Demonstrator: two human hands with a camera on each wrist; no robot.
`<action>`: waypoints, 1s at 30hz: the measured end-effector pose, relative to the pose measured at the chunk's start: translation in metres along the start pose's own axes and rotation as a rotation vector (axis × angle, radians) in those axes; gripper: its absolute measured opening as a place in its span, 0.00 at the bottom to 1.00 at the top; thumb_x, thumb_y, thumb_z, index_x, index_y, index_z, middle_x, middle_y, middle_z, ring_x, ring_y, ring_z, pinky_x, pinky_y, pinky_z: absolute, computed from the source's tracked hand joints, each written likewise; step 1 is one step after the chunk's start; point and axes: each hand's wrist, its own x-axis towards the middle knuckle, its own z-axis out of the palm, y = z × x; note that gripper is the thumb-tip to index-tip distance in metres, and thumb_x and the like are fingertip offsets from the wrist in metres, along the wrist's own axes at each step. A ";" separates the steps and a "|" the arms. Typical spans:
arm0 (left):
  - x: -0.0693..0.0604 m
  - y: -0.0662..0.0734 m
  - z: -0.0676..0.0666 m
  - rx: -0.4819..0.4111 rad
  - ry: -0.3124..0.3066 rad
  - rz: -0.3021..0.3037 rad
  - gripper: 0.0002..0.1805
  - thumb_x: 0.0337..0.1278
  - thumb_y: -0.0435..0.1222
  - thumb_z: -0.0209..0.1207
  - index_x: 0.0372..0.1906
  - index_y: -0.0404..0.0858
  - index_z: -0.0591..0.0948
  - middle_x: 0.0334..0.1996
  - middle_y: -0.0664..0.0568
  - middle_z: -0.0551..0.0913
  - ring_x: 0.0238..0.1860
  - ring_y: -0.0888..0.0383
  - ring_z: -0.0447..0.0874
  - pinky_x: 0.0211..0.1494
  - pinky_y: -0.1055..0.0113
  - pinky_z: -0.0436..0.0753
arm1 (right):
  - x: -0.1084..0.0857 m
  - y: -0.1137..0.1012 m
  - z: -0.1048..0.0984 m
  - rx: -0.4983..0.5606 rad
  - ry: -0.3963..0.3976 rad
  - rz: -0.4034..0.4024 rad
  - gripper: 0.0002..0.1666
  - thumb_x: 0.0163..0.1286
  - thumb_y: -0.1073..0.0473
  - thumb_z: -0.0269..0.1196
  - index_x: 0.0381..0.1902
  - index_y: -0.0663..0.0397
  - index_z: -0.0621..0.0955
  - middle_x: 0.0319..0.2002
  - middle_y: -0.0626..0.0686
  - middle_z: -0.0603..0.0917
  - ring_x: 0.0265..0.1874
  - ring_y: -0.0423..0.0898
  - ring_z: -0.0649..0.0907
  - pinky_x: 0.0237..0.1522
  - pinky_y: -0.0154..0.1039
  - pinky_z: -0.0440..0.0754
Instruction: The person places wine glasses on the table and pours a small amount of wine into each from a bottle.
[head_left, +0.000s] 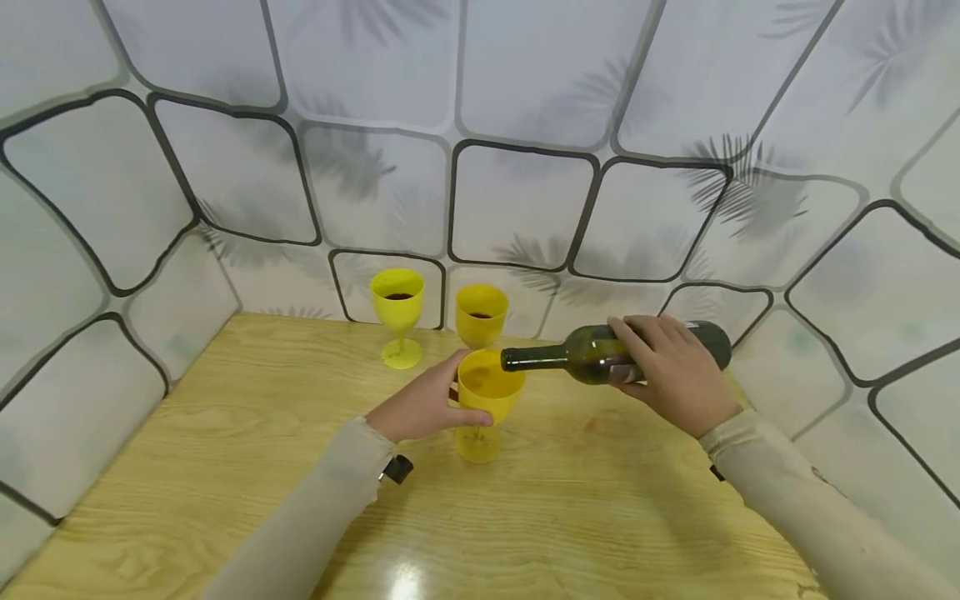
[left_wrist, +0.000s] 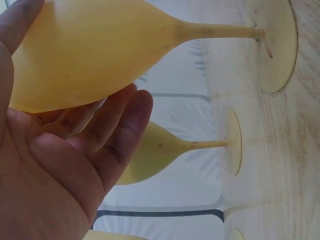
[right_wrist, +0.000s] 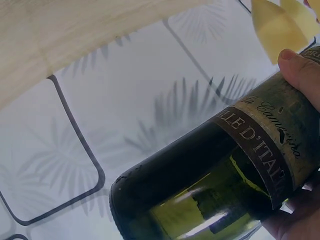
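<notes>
In the head view my left hand [head_left: 423, 407] holds a yellow goblet [head_left: 491, 396] round its bowl, thumb at the front. The left wrist view shows that goblet [left_wrist: 100, 55] upright, its round foot at the wooden tabletop. My right hand [head_left: 671, 367] grips a dark green wine bottle [head_left: 588, 357] round its body. The bottle lies almost level, its mouth at the goblet's right rim; whether liquid flows cannot be seen. Its label shows in the right wrist view on the bottle [right_wrist: 200, 185]. Inside the held goblet only yellow shows.
Behind stand a second yellow goblet [head_left: 397, 308] on the left and a third [head_left: 480, 321] partly hidden by the held one, both with dark liquid. Patterned walls [head_left: 525, 208] border the wooden table [head_left: 247, 433] at the back and sides.
</notes>
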 end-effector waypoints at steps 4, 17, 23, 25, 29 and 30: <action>0.000 0.000 0.000 0.008 0.004 -0.001 0.46 0.55 0.53 0.74 0.75 0.52 0.64 0.59 0.62 0.79 0.57 0.63 0.80 0.61 0.59 0.81 | 0.008 0.001 -0.006 -0.023 -0.035 -0.033 0.55 0.46 0.54 0.86 0.69 0.62 0.73 0.55 0.66 0.79 0.52 0.65 0.81 0.62 0.65 0.75; 0.000 0.000 0.001 -0.003 0.007 -0.005 0.44 0.56 0.51 0.74 0.75 0.52 0.64 0.59 0.61 0.80 0.57 0.62 0.80 0.61 0.59 0.81 | 0.023 0.003 -0.017 -0.060 -0.100 -0.102 0.56 0.44 0.53 0.86 0.70 0.60 0.74 0.56 0.65 0.80 0.56 0.64 0.80 0.66 0.64 0.72; -0.001 0.001 0.001 -0.001 0.006 -0.007 0.45 0.56 0.50 0.75 0.75 0.51 0.64 0.60 0.60 0.79 0.57 0.62 0.80 0.62 0.59 0.81 | 0.030 0.003 -0.020 -0.066 -0.094 -0.129 0.55 0.44 0.53 0.86 0.69 0.60 0.74 0.55 0.65 0.80 0.56 0.65 0.80 0.67 0.65 0.72; -0.001 0.001 0.001 0.001 0.007 -0.005 0.46 0.56 0.51 0.75 0.75 0.51 0.64 0.60 0.60 0.79 0.57 0.62 0.80 0.61 0.59 0.81 | 0.031 0.004 -0.021 -0.069 -0.099 -0.132 0.55 0.44 0.53 0.86 0.69 0.60 0.74 0.55 0.65 0.80 0.56 0.65 0.80 0.67 0.64 0.72; -0.001 0.001 0.000 -0.004 0.004 0.003 0.45 0.56 0.51 0.74 0.75 0.51 0.64 0.59 0.60 0.79 0.57 0.62 0.80 0.61 0.60 0.81 | 0.034 0.005 -0.023 -0.076 -0.113 -0.136 0.56 0.44 0.54 0.86 0.69 0.60 0.74 0.55 0.65 0.80 0.56 0.65 0.80 0.66 0.64 0.72; -0.001 0.001 0.000 -0.006 0.004 0.004 0.45 0.56 0.51 0.74 0.75 0.51 0.64 0.59 0.60 0.79 0.57 0.62 0.80 0.61 0.59 0.81 | 0.034 0.005 -0.023 -0.079 -0.115 -0.139 0.55 0.44 0.54 0.86 0.69 0.59 0.74 0.54 0.65 0.80 0.55 0.65 0.80 0.66 0.64 0.72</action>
